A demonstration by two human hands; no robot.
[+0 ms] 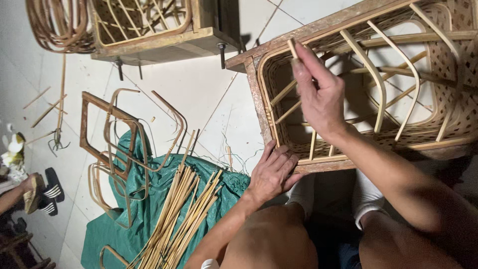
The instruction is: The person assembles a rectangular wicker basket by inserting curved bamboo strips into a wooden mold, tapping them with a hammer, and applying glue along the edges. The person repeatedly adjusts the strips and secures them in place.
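Two hands share the work: the right hand [318, 97] pinches a thin bamboo strip [293, 49] at the rim of the wooden-framed bamboo basket [448, 65], while the left hand [273, 172] lies flat and open against the frame's lower edge. Steady bracing there should keep the strip aligned with the neighbouring ribs.

Landmark: wooden basket frame [259, 94]. Inside it, bamboo ribs [371, 69] criss-cross, leaving narrow gaps only. Left of it, bare tile floor [199, 94], passable. Below-left, bamboo strip bundle [181, 219] on green tarp [144, 209] and bent hoops [112, 134] block.
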